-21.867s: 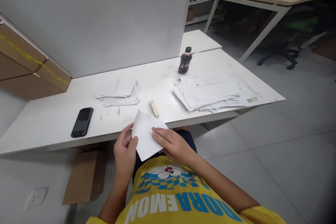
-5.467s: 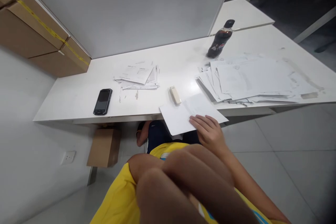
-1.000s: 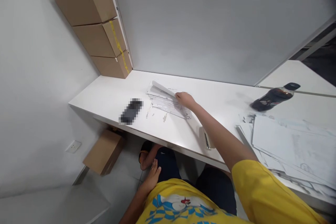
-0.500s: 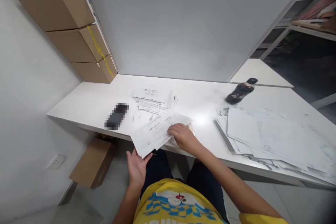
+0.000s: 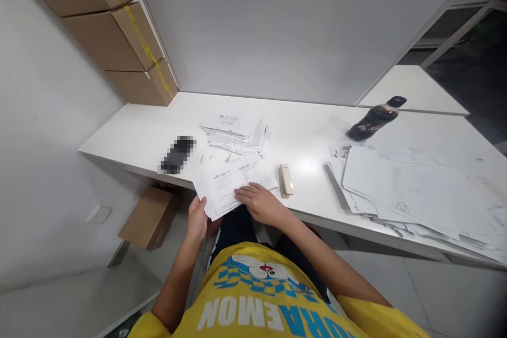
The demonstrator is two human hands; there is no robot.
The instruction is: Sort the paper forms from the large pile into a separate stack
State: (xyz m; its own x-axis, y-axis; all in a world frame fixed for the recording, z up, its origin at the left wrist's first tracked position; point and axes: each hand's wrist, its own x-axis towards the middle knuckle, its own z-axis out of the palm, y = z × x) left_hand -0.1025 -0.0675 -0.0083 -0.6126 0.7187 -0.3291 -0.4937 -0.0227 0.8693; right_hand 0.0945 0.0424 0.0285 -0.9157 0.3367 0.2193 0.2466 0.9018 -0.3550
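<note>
A few printed white sheets (image 5: 224, 185) lie half over the front edge of the white table (image 5: 130, 134). My left hand (image 5: 197, 218) grips their lower left corner from below the table edge. My right hand (image 5: 258, 203) rests on their right side with fingers laid on the paper. A beige stapler (image 5: 285, 180) lies just to the right of my right hand. Behind the sheets sits a small stack of folded papers (image 5: 234, 132).
A dark phone (image 5: 178, 154) lies left of the papers. A wide pile of white sheets (image 5: 412, 190) covers the right of the table, with a dark soda bottle (image 5: 375, 118) behind it. Cardboard boxes (image 5: 114, 37) stand at the back left, another box (image 5: 148, 217) under the table.
My right hand has pulled sheets from the far stack to the front edge. My left hand has come up from my lap and taken their corner. The stapler is now uncovered.
</note>
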